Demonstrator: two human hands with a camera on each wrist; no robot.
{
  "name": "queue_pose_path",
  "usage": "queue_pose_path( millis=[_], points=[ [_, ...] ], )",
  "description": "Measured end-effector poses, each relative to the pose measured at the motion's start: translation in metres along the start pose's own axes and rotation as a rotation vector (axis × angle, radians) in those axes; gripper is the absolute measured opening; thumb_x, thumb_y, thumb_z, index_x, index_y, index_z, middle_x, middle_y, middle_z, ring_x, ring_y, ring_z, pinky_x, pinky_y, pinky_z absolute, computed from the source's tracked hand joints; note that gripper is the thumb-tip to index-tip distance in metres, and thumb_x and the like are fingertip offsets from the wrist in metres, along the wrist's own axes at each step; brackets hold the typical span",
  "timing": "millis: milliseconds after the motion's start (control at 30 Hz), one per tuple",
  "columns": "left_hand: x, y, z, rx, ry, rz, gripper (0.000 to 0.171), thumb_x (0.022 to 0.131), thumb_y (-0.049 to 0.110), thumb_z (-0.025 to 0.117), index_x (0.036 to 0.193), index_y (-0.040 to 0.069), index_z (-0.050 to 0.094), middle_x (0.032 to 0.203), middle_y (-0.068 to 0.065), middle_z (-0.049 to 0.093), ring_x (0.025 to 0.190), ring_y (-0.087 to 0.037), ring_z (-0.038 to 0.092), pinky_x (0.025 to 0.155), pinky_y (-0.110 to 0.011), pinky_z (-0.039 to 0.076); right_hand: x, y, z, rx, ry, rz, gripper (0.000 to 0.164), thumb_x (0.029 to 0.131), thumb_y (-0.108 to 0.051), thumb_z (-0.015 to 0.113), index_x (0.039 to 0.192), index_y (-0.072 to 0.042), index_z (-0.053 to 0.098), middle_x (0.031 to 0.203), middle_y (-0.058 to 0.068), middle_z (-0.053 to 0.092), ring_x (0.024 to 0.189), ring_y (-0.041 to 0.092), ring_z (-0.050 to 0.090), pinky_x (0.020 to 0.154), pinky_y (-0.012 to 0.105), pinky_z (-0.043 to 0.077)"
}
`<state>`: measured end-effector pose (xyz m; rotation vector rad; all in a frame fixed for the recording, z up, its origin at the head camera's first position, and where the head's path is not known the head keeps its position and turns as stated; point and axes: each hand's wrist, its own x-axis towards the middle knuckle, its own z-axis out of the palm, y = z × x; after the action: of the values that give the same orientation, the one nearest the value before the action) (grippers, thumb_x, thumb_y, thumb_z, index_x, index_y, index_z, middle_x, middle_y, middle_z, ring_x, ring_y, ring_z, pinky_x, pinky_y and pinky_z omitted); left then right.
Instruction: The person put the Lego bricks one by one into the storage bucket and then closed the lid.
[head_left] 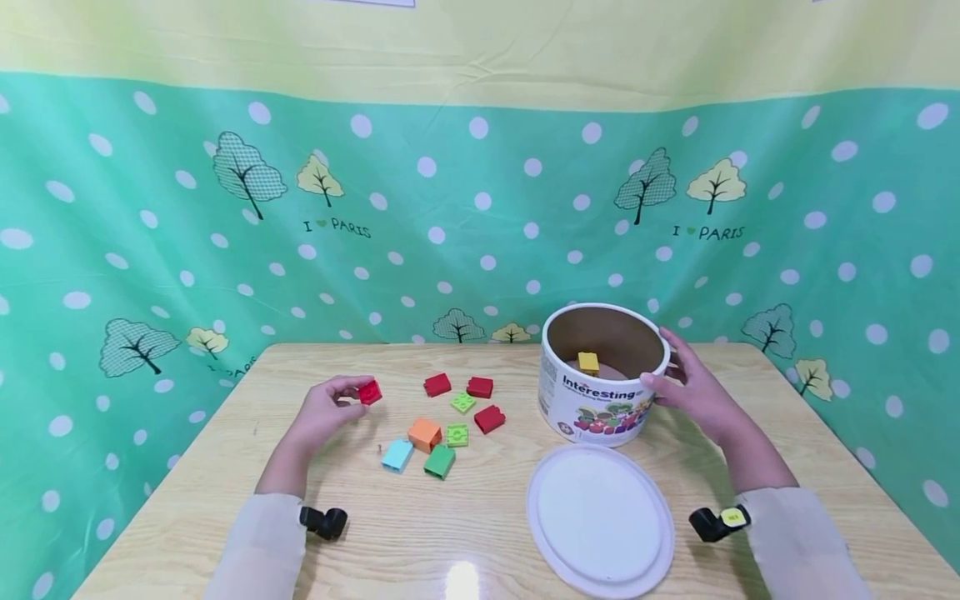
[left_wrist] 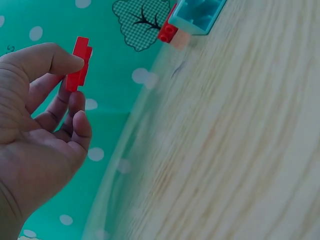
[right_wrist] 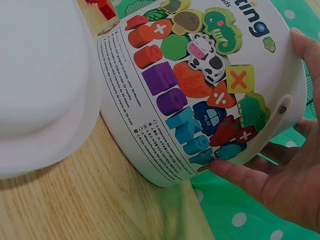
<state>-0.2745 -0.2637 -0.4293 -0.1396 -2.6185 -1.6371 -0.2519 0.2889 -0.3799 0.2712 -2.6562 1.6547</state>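
My left hand (head_left: 330,410) pinches a small red building block (head_left: 370,392) between thumb and fingers; the left wrist view shows this red block (left_wrist: 78,64) held edge-on. At the right, my right hand (head_left: 693,387) grips the side of a white printed bucket (head_left: 592,408), thumb at the front and other fingers round the side. Inside the bucket is a yellow block (head_left: 588,363). Its handle (right_wrist: 277,117) hangs beside my right hand in the right wrist view. Between the hands lie red blocks (head_left: 437,384), an orange block (head_left: 425,435) and green blocks (head_left: 440,461).
A round white lid (head_left: 600,521) lies in front of the bucket. A light blue block (head_left: 397,456) lies at the near left of the loose blocks. Behind the wooden table (head_left: 405,542) hangs a green dotted curtain (head_left: 480,250).
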Motion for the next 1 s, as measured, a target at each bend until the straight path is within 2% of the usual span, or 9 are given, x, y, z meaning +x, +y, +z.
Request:
queue_pose_path(
  millis=[167,400,567,1000],
  points=[
    [-0.003,0.008,0.003,-0.009,-0.009,0.028,0.046,0.084,0.000,0.069,0.129,0.003,0.062,0.125,-0.015,0.058,0.105,-0.027,0.053,0.082,-0.019,0.050,0.000,0.000,0.000,0.002,-0.001,-0.003,0.093,0.094,-0.035,0.065,0.157,-0.031,-0.004,0.157,0.028,0.011,0.136,0.053,0.024,0.090,0.057,0.049],
    [-0.007,0.018,0.010,-0.059,-0.050,0.043,0.045,0.084,-0.004,0.068,0.128,0.002,0.063,0.123,-0.016,0.056,0.098,-0.031,0.053,0.076,-0.021,0.052,-0.001,-0.001,0.001,0.011,0.002,0.005,0.094,0.094,-0.037,0.065,0.157,-0.032,-0.004,0.156,0.027,0.012,0.136,0.053,0.024,0.091,0.058,0.048],
    [-0.010,0.027,0.014,-0.077,-0.071,0.055,0.045,0.084,-0.004,0.068,0.128,0.003,0.063,0.122,-0.016,0.054,0.092,-0.028,0.053,0.072,-0.022,0.052,-0.001,-0.001,0.002,0.020,0.000,0.005,0.094,0.094,-0.036,0.065,0.157,-0.031,-0.004,0.157,0.028,0.012,0.136,0.053,0.023,0.092,0.058,0.047],
    [-0.013,0.048,0.029,-0.108,-0.123,0.157,0.041,0.084,0.000,0.072,0.125,0.002,0.065,0.123,-0.015,0.054,0.094,-0.030,0.055,0.076,-0.021,0.053,0.001,-0.001,0.001,0.010,0.002,0.004,0.094,0.094,-0.037,0.065,0.157,-0.033,-0.004,0.157,0.027,0.011,0.136,0.053,0.023,0.092,0.058,0.047]
  ],
)
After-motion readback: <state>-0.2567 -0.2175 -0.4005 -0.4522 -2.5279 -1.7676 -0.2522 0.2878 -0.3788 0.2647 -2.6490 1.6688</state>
